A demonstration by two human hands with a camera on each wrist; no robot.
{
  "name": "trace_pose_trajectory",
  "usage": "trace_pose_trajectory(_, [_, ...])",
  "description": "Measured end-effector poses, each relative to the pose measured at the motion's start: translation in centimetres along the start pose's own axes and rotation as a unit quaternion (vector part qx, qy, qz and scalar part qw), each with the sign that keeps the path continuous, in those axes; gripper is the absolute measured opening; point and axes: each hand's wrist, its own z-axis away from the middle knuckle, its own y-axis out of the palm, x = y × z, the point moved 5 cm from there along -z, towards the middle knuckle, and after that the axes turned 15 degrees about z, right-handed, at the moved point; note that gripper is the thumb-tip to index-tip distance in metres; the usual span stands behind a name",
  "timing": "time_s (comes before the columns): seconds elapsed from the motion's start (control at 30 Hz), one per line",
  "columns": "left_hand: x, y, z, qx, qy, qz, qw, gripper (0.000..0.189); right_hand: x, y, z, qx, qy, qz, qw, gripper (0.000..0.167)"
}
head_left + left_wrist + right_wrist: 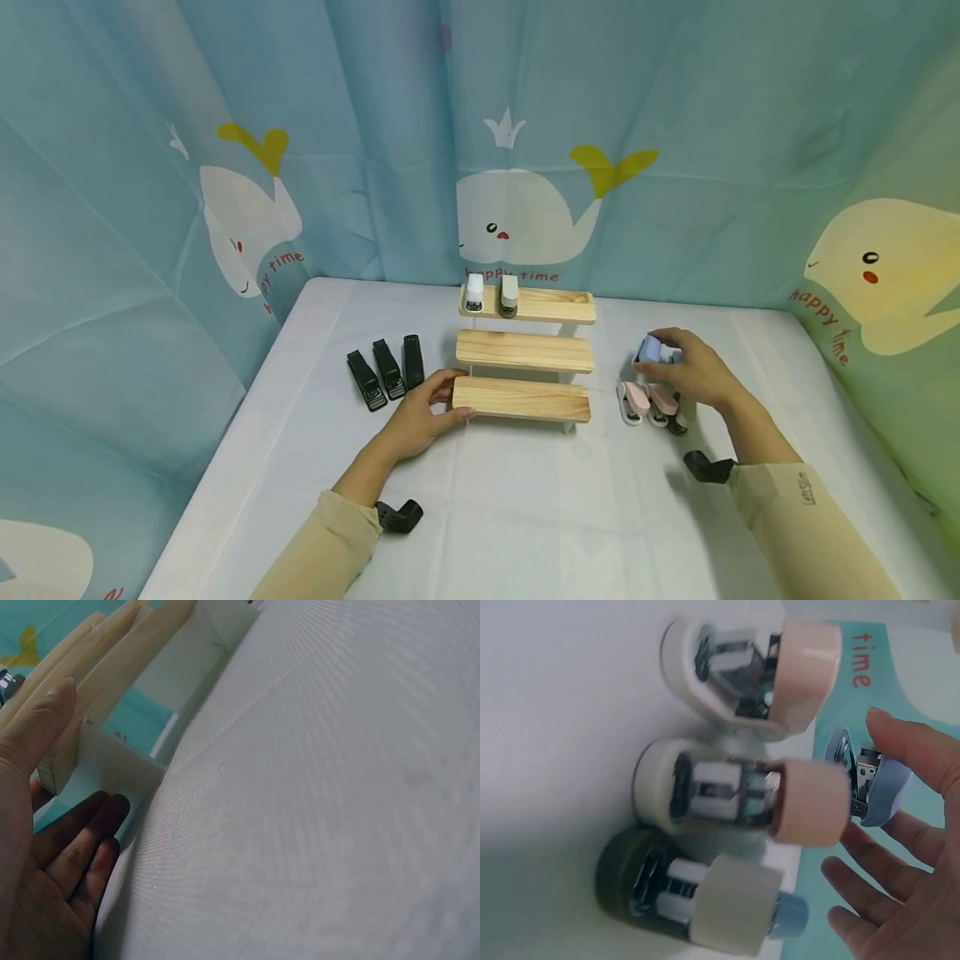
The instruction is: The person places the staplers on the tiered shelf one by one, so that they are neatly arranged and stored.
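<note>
My left hand (424, 421) grips the left end of the lowest wooden shelf (521, 402) of a three-tier stand, thumb along the front edge. In the left wrist view its other fingers reach beside the stand's clear side panel (112, 761). My right hand (696, 367) pinches a small blue stapler (885, 787) between thumb and fingers. Close below that hand stand two pink-topped staplers (814, 802) and a grey-green stapler (735, 904). A second blue stapler (789, 915) peeks out behind the grey-green one, mostly hidden.
On the top shelf (555, 305) sit a white stapler (475, 292) and a grey-green stapler (509, 294) at the left. Several black staplers (389, 368) lie in a row left of the stand. A whale-print curtain (405, 167) hangs behind the white table (525, 517).
</note>
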Motion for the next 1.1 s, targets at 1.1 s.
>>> trace_pose_trajectory(1.1, [-0.1,0.1,0.1,-0.004,-0.013,0.005,0.9999,0.062,5.2,-2.6,0.8,-0.038,-0.046,0.002,0.9982,0.081])
